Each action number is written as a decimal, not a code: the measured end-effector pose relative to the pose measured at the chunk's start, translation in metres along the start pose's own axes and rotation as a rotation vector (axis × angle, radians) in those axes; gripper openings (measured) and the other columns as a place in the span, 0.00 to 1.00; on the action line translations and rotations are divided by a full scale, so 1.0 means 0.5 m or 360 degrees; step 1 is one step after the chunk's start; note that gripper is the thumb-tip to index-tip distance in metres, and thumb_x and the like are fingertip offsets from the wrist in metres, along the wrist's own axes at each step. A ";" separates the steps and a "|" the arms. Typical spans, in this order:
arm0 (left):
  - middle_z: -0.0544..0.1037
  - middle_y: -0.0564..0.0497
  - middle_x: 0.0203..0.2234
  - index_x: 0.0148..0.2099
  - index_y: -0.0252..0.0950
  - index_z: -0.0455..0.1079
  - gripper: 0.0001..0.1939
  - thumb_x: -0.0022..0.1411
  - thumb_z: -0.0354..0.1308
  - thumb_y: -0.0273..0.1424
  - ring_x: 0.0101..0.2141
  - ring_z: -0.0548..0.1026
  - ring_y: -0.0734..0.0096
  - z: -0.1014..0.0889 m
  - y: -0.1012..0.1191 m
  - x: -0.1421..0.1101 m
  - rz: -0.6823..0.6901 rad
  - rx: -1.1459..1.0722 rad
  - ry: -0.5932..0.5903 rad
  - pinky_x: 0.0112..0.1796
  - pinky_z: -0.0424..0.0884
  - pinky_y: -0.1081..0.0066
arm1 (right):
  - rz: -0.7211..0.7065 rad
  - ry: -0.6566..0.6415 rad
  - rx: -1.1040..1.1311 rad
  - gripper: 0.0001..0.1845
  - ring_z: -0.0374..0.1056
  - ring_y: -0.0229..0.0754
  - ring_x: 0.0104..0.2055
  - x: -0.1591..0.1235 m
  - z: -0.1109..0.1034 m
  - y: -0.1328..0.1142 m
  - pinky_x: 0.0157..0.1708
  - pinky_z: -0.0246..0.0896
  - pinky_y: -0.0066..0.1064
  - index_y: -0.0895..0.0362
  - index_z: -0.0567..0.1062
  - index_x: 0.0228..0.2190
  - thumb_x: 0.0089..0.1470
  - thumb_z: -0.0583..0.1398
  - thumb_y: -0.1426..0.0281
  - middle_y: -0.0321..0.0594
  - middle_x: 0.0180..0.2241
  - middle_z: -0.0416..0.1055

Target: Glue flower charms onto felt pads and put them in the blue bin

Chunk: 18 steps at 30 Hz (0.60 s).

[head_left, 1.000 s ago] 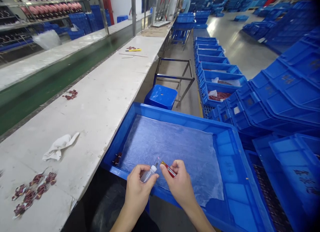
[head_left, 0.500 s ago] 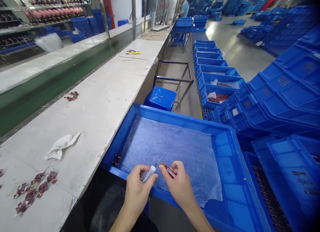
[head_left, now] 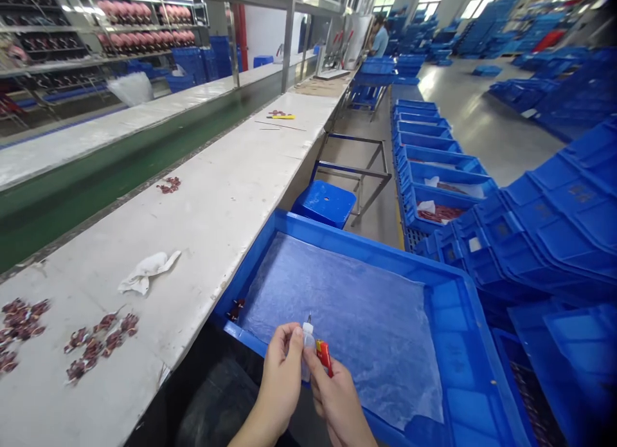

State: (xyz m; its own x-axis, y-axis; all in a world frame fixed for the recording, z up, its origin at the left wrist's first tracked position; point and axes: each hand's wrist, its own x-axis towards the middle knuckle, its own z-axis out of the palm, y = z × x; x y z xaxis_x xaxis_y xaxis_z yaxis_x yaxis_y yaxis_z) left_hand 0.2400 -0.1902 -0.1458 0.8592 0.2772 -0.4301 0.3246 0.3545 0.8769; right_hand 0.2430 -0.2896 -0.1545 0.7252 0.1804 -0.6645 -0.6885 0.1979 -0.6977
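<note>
Two hands at work over a blue tray, viewed from above. Upper left of the frame: a green conveyor (head_left: 101, 148) and metal shelves (head_left: 96, 42) carrying rows of pink and dark parts. Right of the frame: stacked blue crates (head_left: 544, 209). Upper center: a co-worker (head_left: 380, 42) in a blue shirt, far off. Left to center: a long white desk (head_left: 207, 235), with a white cloth (head_left: 149, 271) and clusters of dark red parts (head_left: 101, 344) at lower left and a yellow-handled tool (head_left: 282, 116) far up its length. Lower center: the tray (head_left: 366, 247), beside the desk, lined with a crinkled plastic sheet (head_left: 347, 305); one small dark red part (head_left: 235, 310) lies near its left wall. Lower center, over the tray's near edge: the left hand (head_left: 284, 383) has its grip closed around an upright clear bottle (head_left: 307, 350) with a white cap and needle tip. The right hand (head_left: 337, 402) has its grip closed on a red tube (head_left: 324, 357), just beside the bottle.
</note>
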 end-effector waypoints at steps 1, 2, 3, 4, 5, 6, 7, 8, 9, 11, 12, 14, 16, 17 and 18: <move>0.81 0.40 0.47 0.53 0.37 0.70 0.28 0.66 0.56 0.55 0.47 0.80 0.59 -0.001 0.000 -0.008 -0.0031 -0.0025 -0.0014 0.48 0.75 0.62 | 0.0031 0.0001 0.0063 0.30 0.34 0.26 0.17 0.003 -0.001 -0.002 0.15 0.28 0.21 0.53 0.65 0.26 0.44 0.73 0.47 0.20 0.17 0.43; 0.79 0.39 0.53 0.58 0.38 0.68 0.29 0.66 0.57 0.54 0.52 0.78 0.57 -0.003 0.001 -0.016 -0.0058 -0.0048 -0.0039 0.53 0.73 0.60 | 0.0068 0.0003 0.0134 0.30 0.34 0.26 0.18 0.005 -0.005 -0.006 0.15 0.28 0.20 0.53 0.65 0.26 0.43 0.74 0.48 0.20 0.17 0.44; 0.77 0.37 0.57 0.63 0.39 0.65 0.32 0.65 0.59 0.54 0.56 0.76 0.56 -0.006 0.001 -0.024 -0.0079 -0.0070 -0.0073 0.56 0.71 0.59 | 0.0113 0.0003 0.0213 0.30 0.34 0.25 0.18 0.006 -0.009 -0.012 0.15 0.29 0.19 0.54 0.65 0.27 0.43 0.74 0.48 0.20 0.18 0.45; 0.75 0.37 0.60 0.66 0.40 0.61 0.36 0.64 0.61 0.53 0.59 0.74 0.55 -0.010 0.002 -0.032 -0.0094 -0.0094 -0.0112 0.58 0.69 0.59 | 0.0162 0.0002 0.0299 0.30 0.35 0.25 0.18 0.006 -0.015 -0.019 0.14 0.30 0.18 0.54 0.65 0.28 0.42 0.74 0.49 0.20 0.18 0.48; 0.74 0.36 0.61 0.69 0.41 0.58 0.39 0.63 0.63 0.52 0.60 0.73 0.55 -0.016 0.002 -0.039 -0.0101 -0.0117 -0.0154 0.60 0.68 0.58 | 0.0215 -0.0004 0.0386 0.29 0.35 0.24 0.17 0.004 -0.021 -0.027 0.14 0.30 0.18 0.54 0.66 0.30 0.41 0.74 0.50 0.20 0.19 0.50; 0.74 0.36 0.61 0.70 0.41 0.55 0.42 0.62 0.65 0.52 0.61 0.73 0.55 -0.024 0.002 -0.045 -0.0100 -0.0135 -0.0186 0.60 0.67 0.58 | 0.0269 -0.0013 0.0470 0.29 0.36 0.23 0.17 0.003 -0.028 -0.036 0.13 0.30 0.17 0.55 0.68 0.32 0.40 0.74 0.50 0.21 0.20 0.52; 0.75 0.36 0.61 0.71 0.41 0.54 0.44 0.61 0.66 0.52 0.61 0.73 0.54 -0.035 0.002 -0.050 -0.0093 -0.0144 -0.0209 0.61 0.67 0.57 | 0.0318 -0.0025 0.0548 0.29 0.36 0.23 0.17 0.001 -0.036 -0.046 0.13 0.30 0.17 0.56 0.69 0.33 0.40 0.74 0.51 0.21 0.20 0.52; 0.76 0.36 0.60 0.71 0.41 0.54 0.44 0.61 0.66 0.52 0.61 0.73 0.54 -0.049 0.001 -0.056 -0.0081 -0.0142 -0.0215 0.60 0.67 0.57 | 0.0362 -0.0039 0.0619 0.28 0.36 0.23 0.16 -0.001 -0.043 -0.056 0.12 0.30 0.17 0.57 0.70 0.33 0.41 0.73 0.52 0.20 0.19 0.51; 0.77 0.36 0.59 0.70 0.41 0.55 0.43 0.61 0.66 0.52 0.60 0.74 0.54 -0.067 0.000 -0.061 -0.0062 -0.0128 -0.0198 0.60 0.68 0.57 | 0.0402 -0.0053 0.0683 0.27 0.37 0.22 0.16 -0.002 -0.050 -0.065 0.12 0.29 0.17 0.58 0.70 0.32 0.41 0.73 0.54 0.20 0.19 0.49; 0.81 0.37 0.54 0.67 0.41 0.60 0.38 0.62 0.65 0.52 0.56 0.77 0.55 -0.113 -0.002 -0.074 -0.0015 -0.0075 -0.0117 0.57 0.71 0.58 | 0.0463 -0.0062 0.0795 0.23 0.39 0.22 0.15 -0.003 -0.065 -0.082 0.11 0.31 0.17 0.59 0.69 0.29 0.42 0.72 0.57 0.19 0.18 0.46; 0.82 0.38 0.52 0.64 0.40 0.64 0.34 0.63 0.64 0.51 0.54 0.79 0.56 -0.139 -0.003 -0.081 0.0014 -0.0045 -0.0034 0.55 0.73 0.59 | 0.0485 -0.0057 0.0843 0.22 0.40 0.22 0.15 -0.003 -0.072 -0.088 0.11 0.32 0.17 0.58 0.68 0.28 0.44 0.71 0.58 0.19 0.18 0.45; 0.85 0.40 0.47 0.57 0.39 0.71 0.29 0.62 0.64 0.52 0.50 0.81 0.56 -0.194 -0.007 -0.097 0.0042 -0.0006 0.0116 0.52 0.75 0.61 | 0.0521 -0.0033 0.0916 0.19 0.43 0.22 0.14 -0.001 -0.084 -0.097 0.11 0.34 0.17 0.58 0.68 0.28 0.47 0.70 0.59 0.19 0.18 0.44; 0.86 0.41 0.44 0.52 0.38 0.75 0.29 0.59 0.65 0.54 0.47 0.82 0.56 -0.246 -0.012 -0.111 0.0024 0.0050 0.0364 0.49 0.77 0.63 | 0.0540 -0.0004 0.0957 0.18 0.44 0.22 0.13 0.000 -0.093 -0.100 0.10 0.34 0.18 0.59 0.68 0.28 0.51 0.68 0.60 0.19 0.19 0.44; 0.86 0.41 0.43 0.51 0.37 0.76 0.30 0.57 0.66 0.56 0.46 0.83 0.56 -0.269 -0.015 -0.117 -0.0002 0.0085 0.0466 0.47 0.78 0.65 | 0.0543 0.0007 0.0967 0.17 0.44 0.22 0.13 0.001 -0.096 -0.100 0.10 0.34 0.18 0.59 0.69 0.29 0.52 0.67 0.60 0.19 0.19 0.45; 0.86 0.42 0.43 0.51 0.37 0.76 0.31 0.56 0.66 0.56 0.46 0.83 0.56 -0.289 -0.019 -0.121 -0.0030 0.0114 0.0543 0.46 0.79 0.66 | 0.0539 0.0015 0.0972 0.17 0.45 0.22 0.13 0.002 -0.098 -0.100 0.10 0.34 0.18 0.59 0.69 0.29 0.53 0.67 0.60 0.20 0.19 0.45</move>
State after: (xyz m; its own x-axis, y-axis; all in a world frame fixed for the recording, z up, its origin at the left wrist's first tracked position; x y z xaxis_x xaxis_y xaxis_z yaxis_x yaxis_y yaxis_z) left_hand 0.1275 -0.0811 -0.1591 0.6750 0.5582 -0.4826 0.3762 0.3023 0.8758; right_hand 0.2778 -0.3465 -0.1336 0.4690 0.3204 -0.8230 -0.7484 0.6390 -0.1777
